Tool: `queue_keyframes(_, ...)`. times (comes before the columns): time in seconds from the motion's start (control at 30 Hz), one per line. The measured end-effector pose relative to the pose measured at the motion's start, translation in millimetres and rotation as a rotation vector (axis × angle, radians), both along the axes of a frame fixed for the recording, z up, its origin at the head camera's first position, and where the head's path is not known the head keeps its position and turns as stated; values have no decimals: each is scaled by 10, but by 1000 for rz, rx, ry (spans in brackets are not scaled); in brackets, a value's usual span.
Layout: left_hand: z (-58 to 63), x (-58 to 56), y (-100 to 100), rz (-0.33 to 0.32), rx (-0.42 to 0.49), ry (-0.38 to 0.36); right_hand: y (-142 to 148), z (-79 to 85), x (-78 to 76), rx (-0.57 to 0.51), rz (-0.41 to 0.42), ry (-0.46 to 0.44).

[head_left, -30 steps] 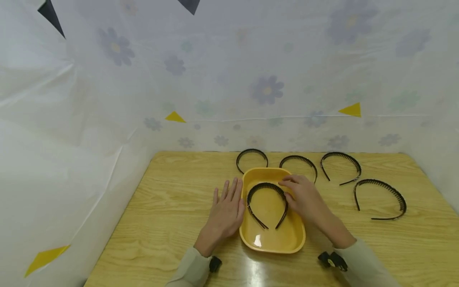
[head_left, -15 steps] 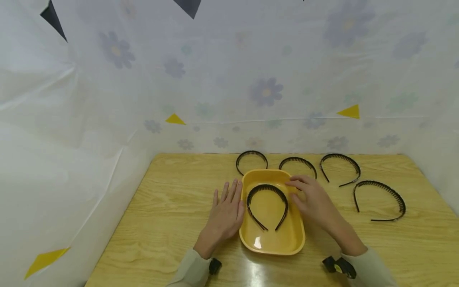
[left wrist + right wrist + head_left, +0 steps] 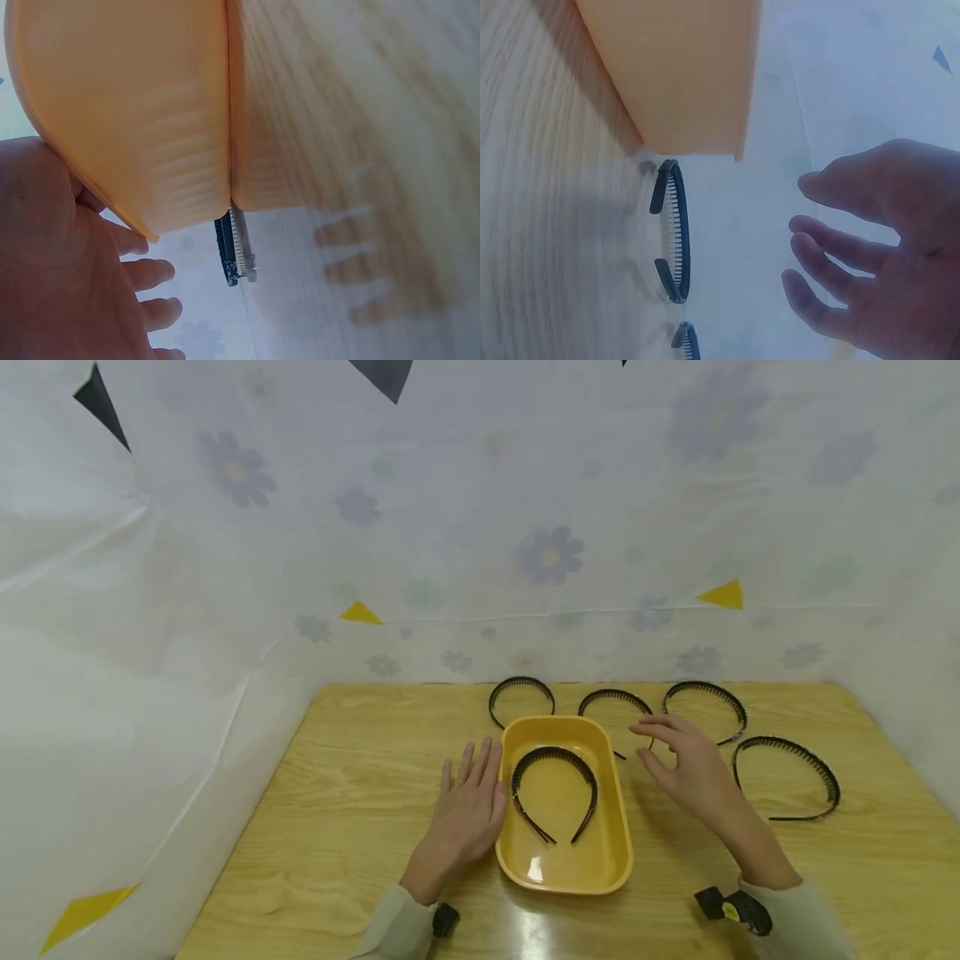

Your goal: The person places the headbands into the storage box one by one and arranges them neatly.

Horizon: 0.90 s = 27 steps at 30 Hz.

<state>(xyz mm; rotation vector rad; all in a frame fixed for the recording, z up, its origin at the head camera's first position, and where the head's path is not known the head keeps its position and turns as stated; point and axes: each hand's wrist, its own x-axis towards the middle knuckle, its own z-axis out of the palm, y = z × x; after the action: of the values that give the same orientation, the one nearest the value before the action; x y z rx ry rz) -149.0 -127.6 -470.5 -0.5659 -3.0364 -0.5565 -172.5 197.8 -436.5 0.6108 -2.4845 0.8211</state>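
While the left hand (image 3: 463, 817) touches the side of the tray (image 3: 566, 870) with straight fingers, grasping nothing, the right hand (image 3: 697, 775) hangs unclasped and unladen over the table (image 3: 360, 768). Between both hands, one headband (image 3: 555, 752) lies inside the tray. Four other headbands (image 3: 823, 766) lie tableward: two ahead of the tray, one beyond the right hand, one to its right.

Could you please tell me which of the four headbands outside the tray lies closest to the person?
The rightmost headband on the table in the head view; the other three headbands lie farther back, near the far edge.
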Motion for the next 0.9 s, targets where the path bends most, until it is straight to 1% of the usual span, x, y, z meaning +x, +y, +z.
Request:
queue_keyframes(0.1, 0, 0, -5, 1, 2, 4, 52, -2, -26, 4, -10, 8)
queue_keyframes(0.27, -5, -1, -7, 0, 0, -2, 163, -12, -25, -11, -24, -33)
queue_keyframes(0.37, -4, -2, -6, 0, -1, -1, 236, 11, -15, -14, -40, -47)
queue_keyframes(0.47, 1, -3, -5, -1, 1, 1, 325, 27, -24, -4, -67, -35)
queue_keyframes(0.67, 10, 3, -5, -1, -3, -11, 537, -1, -71, 16, -112, 11)
queue_keyframes(0.9, 12, 12, 4, -1, 7, -11, 816, -24, -70, 46, -160, -20)
